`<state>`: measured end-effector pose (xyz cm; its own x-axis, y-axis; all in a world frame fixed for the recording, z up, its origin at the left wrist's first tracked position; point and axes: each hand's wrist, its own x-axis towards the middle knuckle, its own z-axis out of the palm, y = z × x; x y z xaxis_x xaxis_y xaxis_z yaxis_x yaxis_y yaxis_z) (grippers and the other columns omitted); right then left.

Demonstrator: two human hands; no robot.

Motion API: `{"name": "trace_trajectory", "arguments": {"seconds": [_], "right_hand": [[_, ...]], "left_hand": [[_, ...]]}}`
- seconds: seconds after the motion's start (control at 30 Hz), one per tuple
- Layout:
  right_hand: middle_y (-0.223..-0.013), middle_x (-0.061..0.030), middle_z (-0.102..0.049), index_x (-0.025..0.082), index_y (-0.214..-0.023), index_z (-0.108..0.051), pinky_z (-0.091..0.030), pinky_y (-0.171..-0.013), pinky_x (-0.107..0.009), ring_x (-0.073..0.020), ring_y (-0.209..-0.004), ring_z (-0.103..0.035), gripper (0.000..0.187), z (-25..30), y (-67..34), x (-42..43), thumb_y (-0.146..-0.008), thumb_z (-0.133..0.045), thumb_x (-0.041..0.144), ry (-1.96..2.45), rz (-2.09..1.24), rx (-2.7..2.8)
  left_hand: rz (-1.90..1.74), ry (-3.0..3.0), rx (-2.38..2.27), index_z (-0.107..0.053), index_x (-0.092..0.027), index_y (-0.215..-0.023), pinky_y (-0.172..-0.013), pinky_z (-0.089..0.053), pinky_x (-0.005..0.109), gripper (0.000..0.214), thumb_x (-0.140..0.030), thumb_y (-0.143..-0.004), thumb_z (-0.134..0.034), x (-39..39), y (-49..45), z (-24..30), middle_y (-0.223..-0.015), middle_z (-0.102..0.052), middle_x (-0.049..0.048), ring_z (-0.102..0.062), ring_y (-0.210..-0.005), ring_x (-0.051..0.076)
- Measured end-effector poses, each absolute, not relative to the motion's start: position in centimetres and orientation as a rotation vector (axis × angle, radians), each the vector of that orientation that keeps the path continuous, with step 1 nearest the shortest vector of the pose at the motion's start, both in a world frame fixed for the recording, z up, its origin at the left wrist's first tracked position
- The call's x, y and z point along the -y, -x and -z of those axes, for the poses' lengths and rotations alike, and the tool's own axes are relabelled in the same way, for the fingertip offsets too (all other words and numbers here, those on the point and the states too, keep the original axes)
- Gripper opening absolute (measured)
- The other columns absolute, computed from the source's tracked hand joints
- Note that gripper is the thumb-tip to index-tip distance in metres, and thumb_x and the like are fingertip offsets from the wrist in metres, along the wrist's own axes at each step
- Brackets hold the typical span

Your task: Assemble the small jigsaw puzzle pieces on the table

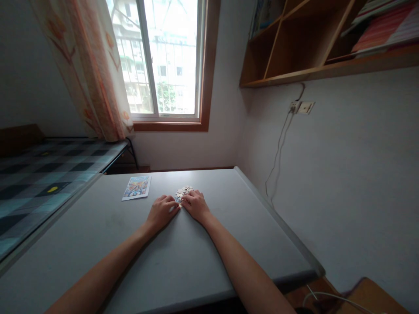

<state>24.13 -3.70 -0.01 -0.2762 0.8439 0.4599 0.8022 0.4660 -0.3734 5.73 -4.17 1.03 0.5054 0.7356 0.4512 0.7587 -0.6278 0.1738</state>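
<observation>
While your left hand point(162, 212) and right hand point(196, 206) are touching the pieces point(183, 191) at your curled fingertips, grip unclear, you are seemingly sorting them, needing one light pinch next.

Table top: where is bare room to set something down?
Bare: the table right of the right hand, to its wall-side edge; the left stretch nearer than the picture card; the far strip beyond the puzzle pieces. Crowded: where left hand and right hand meet on the pieces.
</observation>
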Motion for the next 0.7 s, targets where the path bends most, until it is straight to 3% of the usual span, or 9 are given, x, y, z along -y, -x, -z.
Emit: {"name": "trace_trajectory", "arguments": {"seconds": [0.4, 0.7], "right_hand": [[-0.088, -0.0026, -0.069, 0.024, -0.093, -0.071, -0.040, -0.085, -0.031, -0.0173, -0.089, -0.059, 0.014, -0.11, -24.41, 3.16, -0.080, -0.065, 0.024, 1.375, -0.299, 1.885], [-0.076, -0.0017, -0.071, 0.021, -0.079, -0.071, -0.048, -0.067, -0.026, -0.0141, -0.067, -0.060, 0.013, 0.03, -24.83, 2.89, -0.078, -0.062, 0.029, 1.258, -0.471, 1.626]], "left_hand": [[0.766, 2.705, 1.285, -0.069, -0.024, -0.078, -0.077, -0.042, 0.031, 0.024, -0.030, -0.088, -0.048, 4.27, -5.89, -1.26, -0.085, -0.066, 0.0035, -0.055, -0.082, 0.017], [0.801, 2.695, 1.294, -0.069, -0.024, -0.078, -0.076, -0.042, 0.031, 0.023, -0.030, -0.087, -0.048, 4.30, -5.94, -1.27, -0.084, -0.066, 0.0031, -0.055, -0.082, 0.017]]}}
